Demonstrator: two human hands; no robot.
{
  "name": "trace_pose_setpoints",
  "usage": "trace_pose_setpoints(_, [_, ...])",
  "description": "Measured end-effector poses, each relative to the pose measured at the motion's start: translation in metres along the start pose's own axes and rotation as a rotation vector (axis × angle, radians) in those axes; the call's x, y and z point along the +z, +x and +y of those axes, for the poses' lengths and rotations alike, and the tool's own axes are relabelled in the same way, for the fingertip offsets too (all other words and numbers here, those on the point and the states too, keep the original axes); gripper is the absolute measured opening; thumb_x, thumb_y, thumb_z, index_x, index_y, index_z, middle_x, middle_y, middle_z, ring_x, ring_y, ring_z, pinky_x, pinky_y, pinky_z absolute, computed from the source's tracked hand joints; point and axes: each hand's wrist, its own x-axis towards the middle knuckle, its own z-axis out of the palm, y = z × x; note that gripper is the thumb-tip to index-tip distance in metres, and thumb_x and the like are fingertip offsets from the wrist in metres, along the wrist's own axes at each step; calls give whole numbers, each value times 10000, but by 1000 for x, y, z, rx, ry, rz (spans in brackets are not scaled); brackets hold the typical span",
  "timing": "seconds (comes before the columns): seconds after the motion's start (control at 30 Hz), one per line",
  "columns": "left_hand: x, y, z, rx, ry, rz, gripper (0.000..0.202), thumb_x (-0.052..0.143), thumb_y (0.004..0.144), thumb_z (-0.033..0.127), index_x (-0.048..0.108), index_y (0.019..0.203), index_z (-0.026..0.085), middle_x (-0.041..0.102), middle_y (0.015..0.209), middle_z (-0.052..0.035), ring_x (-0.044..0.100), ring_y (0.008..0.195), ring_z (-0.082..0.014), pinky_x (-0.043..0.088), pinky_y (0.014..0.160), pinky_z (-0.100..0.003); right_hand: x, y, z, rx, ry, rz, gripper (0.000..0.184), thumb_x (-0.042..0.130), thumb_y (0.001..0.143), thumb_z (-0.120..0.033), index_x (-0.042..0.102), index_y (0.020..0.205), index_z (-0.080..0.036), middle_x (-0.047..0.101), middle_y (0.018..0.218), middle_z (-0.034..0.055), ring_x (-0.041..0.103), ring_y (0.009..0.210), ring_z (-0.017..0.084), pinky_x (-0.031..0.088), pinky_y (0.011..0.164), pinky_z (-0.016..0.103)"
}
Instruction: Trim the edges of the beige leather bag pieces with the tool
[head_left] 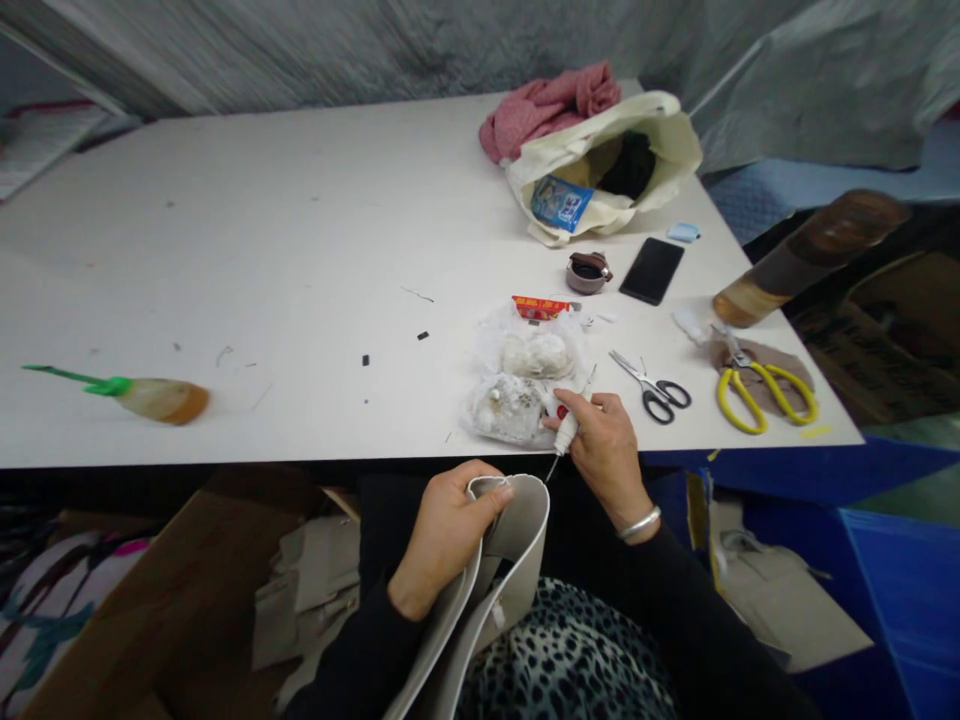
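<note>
My left hand (454, 525) pinches the top edge of a beige, leather-like piece (529, 510), which is curled into a loop over my lap. Its lower end runs down out of view. In my right hand (604, 445) is a white-handled awl (568, 432), with its thin metal tip pointing down at the loop's right edge. Whether the tip touches that edge I cannot tell. Just beyond my right hand, a clear plastic bag (510, 408) with whitish contents lies at the table's front edge, with a second whitish bundle (536, 355) behind it.
Black-handled scissors (658, 398), yellow-handled cutters (765, 392), a phone (652, 270) and a bottle of brown liquid (795, 265) lie on the right of the table (247, 220). A green-tipped squeeze bottle (161, 398) is at left. Beige pieces (322, 565) fill a box below.
</note>
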Motion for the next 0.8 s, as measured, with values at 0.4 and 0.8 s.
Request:
trace_pose_setpoints(0.4, [-3, 1, -3, -23, -30, -5, 207, 747, 764, 378, 757, 772, 171, 724, 715, -26, 606, 680, -184, 445, 653, -283, -10, -6, -7, 23, 345, 16, 213, 709, 973, -250, 705, 1186, -269, 697, 1100, 80, 670, 1023, 266, 545, 895, 391])
trace_pose_setpoints(0.8, [-4, 0, -2, -29, -40, -7, 229, 727, 748, 380, 759, 785, 156, 721, 721, -27, 590, 683, -175, 439, 658, -277, -26, 2, -16, -180, 5, -204, 226, 585, 1062, -282, 734, 1208, -195, 636, 823, 59, 601, 776, 213, 437, 696, 303])
